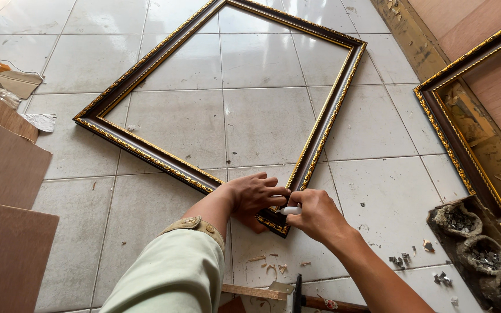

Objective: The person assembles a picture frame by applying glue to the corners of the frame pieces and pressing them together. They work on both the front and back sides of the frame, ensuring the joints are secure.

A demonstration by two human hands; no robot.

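1. The left hand (pixel 254 196) lies palm-down on the near corner of the picture frame (pixel 146 155), fingers spread flat over the moulding – an open grip that presses rather than clasps.
2. The right hand (pixel 315 213) is closed around a small white object (pixel 289 211); only its pale tip shows between thumb and fingers, so its kind cannot be told. That tip sits at the frame's near corner, just beside the left fingertips.
3. The picture frame lies flat on the tiled floor (pixel 378 191), a dark brown rectangle with gold beaded edging, empty inside so the tiles show through. Its long axis runs from the near corner under the hands up and away to the right; the short sides run up to the left, so it sits as a diamond in the view.
4. A second frame (pixel 453 145) of the same dark-and-gold moulding lies at the right, near a wooden board, well apart from the hands.
5. Near the lower right, small cloth sacks (pixel 459 219) hold grey metal bits – a few more lie scattered on the tiles just beside them.
6. Brown boards (pixel 4 168) are stacked along the left edge; wood shavings (pixel 268 268) dot the floor below the hands.
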